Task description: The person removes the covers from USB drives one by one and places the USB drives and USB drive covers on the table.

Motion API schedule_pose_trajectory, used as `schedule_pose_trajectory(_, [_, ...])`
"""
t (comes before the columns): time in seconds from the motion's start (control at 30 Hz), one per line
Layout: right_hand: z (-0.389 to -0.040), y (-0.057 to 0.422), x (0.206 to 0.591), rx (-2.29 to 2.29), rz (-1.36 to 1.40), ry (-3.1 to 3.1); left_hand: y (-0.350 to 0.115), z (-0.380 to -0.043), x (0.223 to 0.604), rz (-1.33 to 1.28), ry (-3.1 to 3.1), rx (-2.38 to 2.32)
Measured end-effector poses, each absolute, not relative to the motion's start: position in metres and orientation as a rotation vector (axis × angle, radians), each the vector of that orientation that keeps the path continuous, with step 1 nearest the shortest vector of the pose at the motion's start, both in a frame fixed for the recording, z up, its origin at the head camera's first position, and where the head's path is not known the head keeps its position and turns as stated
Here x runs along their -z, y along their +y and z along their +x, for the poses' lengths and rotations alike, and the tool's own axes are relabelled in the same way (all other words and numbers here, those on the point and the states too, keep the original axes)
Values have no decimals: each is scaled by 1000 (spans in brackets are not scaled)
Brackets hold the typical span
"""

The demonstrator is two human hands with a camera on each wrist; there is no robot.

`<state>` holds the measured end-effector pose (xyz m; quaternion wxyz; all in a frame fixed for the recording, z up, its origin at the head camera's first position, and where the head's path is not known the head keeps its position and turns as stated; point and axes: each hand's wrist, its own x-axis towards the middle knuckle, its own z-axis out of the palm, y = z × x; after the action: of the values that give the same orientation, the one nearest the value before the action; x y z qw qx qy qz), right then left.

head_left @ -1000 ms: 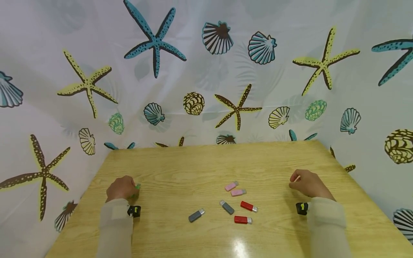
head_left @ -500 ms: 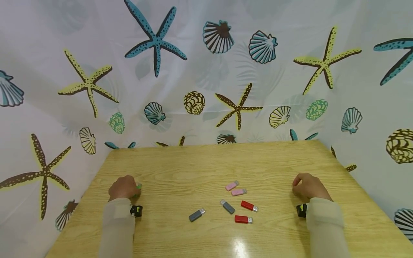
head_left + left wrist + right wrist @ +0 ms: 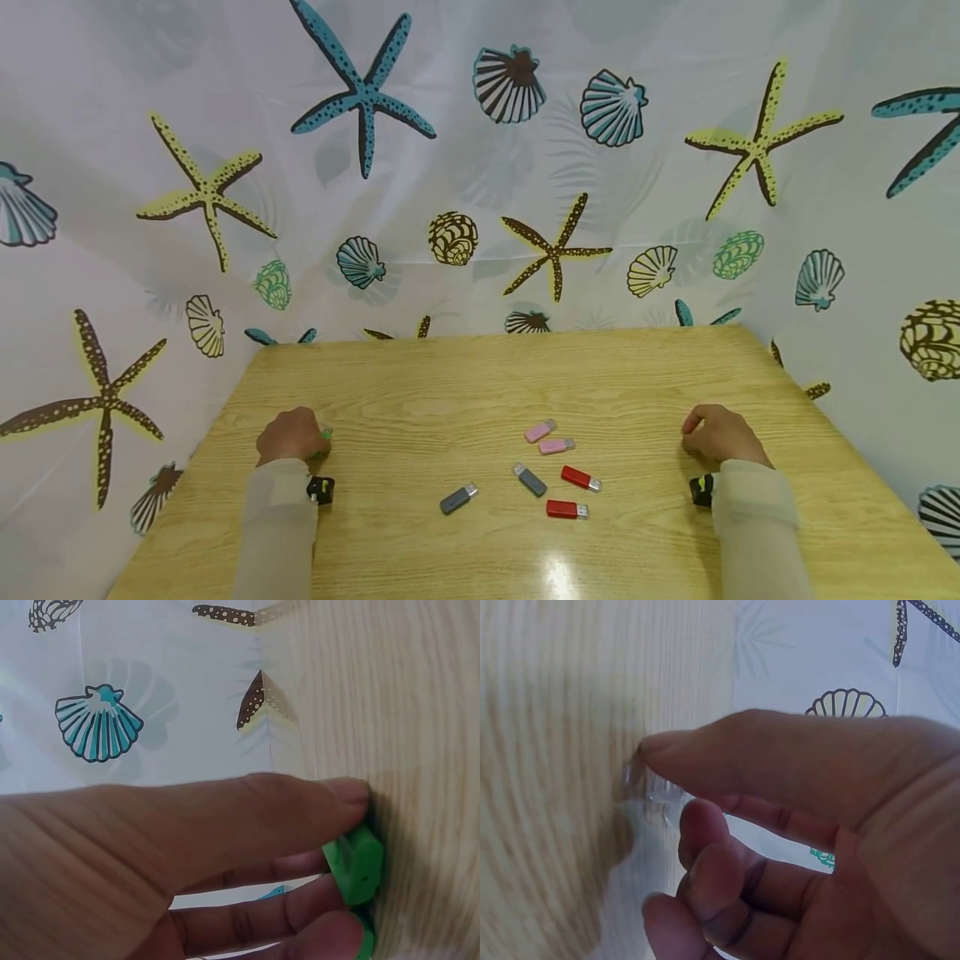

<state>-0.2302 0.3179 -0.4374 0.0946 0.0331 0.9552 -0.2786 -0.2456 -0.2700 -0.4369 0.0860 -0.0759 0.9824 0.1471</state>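
Note:
At the table's left, my left hand (image 3: 288, 435) pinches a green USB stick (image 3: 358, 866) between thumb and fingers, close to the wood. More green plastic (image 3: 366, 936) shows below it, beside a lower fingertip; whether it is a second stick, I cannot tell. My right hand (image 3: 722, 433) is at the right side, thumb and fingers curled towards each other. A small clear, shiny thing (image 3: 660, 799) shows at its thumb tip; its kind is unclear. Between the hands lie two pink USB sticks (image 3: 540, 431), two grey ones (image 3: 459, 498) and two red ones (image 3: 581, 478).
The light wooden table (image 3: 420, 392) carries the loose sticks around its middle. A white cloth (image 3: 480, 183) printed with starfish and shells hangs along the back and both sides. Dark cameras (image 3: 321, 490) sit on the wrists.
My left hand has shifted slightly right with the green stick. The right hand has moved slightly down, and the pale thing seen at its fingers earlier no longer shows in the head view.

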Motion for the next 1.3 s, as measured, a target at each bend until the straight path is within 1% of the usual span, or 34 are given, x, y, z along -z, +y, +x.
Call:
schedule_pose_trajectory(0.97, [-227, 314, 432, 803, 123, 2860, -259, -241, 424, -237, 2956, -474])
schedule_pose_trajectory(1.3, [-231, 304, 423, 796, -16, 2901, -248, -240, 418, -112, 3050, -503])
